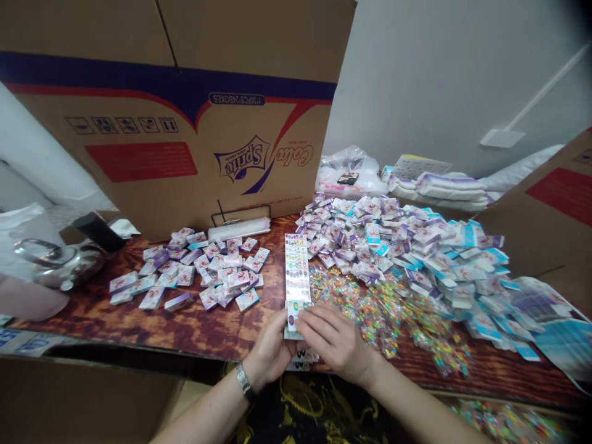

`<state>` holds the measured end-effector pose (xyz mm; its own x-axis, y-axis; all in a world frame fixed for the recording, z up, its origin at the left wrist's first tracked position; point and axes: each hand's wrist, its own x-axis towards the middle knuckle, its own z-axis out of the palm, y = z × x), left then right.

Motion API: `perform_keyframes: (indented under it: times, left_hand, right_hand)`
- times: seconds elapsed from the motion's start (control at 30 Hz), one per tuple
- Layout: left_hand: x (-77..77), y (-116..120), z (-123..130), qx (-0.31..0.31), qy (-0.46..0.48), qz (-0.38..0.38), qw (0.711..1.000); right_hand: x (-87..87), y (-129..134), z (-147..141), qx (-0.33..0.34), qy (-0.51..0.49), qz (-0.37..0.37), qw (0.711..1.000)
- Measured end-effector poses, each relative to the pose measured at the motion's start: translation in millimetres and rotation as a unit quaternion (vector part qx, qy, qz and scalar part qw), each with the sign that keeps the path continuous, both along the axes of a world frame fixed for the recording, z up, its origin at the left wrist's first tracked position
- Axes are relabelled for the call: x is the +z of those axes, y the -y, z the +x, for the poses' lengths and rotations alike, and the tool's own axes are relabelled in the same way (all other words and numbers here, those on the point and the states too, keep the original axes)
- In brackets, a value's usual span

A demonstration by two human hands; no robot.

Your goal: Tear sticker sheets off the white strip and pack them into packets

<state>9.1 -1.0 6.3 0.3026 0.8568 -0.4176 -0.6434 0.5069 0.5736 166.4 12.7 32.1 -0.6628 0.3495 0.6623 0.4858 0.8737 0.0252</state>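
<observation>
A long white strip of colourful stickers [297,271] stretches from the tabletop toward me, its near end raised between my hands. My left hand [271,348], with a metal watch at the wrist, grips that near end from the left and below. From the right, my right hand [340,345] pinches the same end, fingertips lying over its printed face. Below my hands, more printed sheets [303,357] show in part. Just right of the strip lie small clear packets of multicoloured candy [379,308]. Left of it, small purple-and-white boxes [238,279] lie scattered.
A large cardboard carton [208,135] stands at the back. Small flattened-looking boxes form a big heap [416,246] on the right, beside a blue-and-white bag [546,320]. A shiny metal kettle [69,265] is at far left. More candy packets [504,419] sit below the table edge.
</observation>
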Motion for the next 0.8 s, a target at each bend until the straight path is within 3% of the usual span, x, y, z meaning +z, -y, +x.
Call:
perform_keyframes:
  times: [0.17,0.3,0.4,0.5,0.67,0.8]
  left_hand:
    - [11.8,-3.8,-4.4,-0.034,0.133,-0.015,0.990]
    - [12.2,-2.7,-0.7,-0.002,0.082,-0.043,0.996]
    - [7.1,-2.0,1.9,0.021,0.014,-0.014,1.000]
    - [5.8,-2.6,0.5,-0.003,-0.040,0.054,0.998]
    - [11.8,-3.4,-4.9,-0.006,-0.092,0.105,0.990]
    - [14.0,-1.4,-7.8,-0.043,-0.129,0.162,0.977]
  right_hand:
    - [-6.3,10.7,-4.4,-0.012,0.041,0.007,0.999]
    - [-7.6,10.4,-2.5,-0.019,0.079,-0.005,0.997]
    - [-5.5,10.1,-1.9,-0.001,0.052,-0.036,0.998]
    - [-3.3,10.7,-2.0,-0.021,-0.020,-0.143,0.989]
    - [2.7,6.0,1.6,-0.032,-0.108,-0.368,0.923]
    - [0.8,-5.0,6.2,-0.062,-0.146,-0.433,0.887]
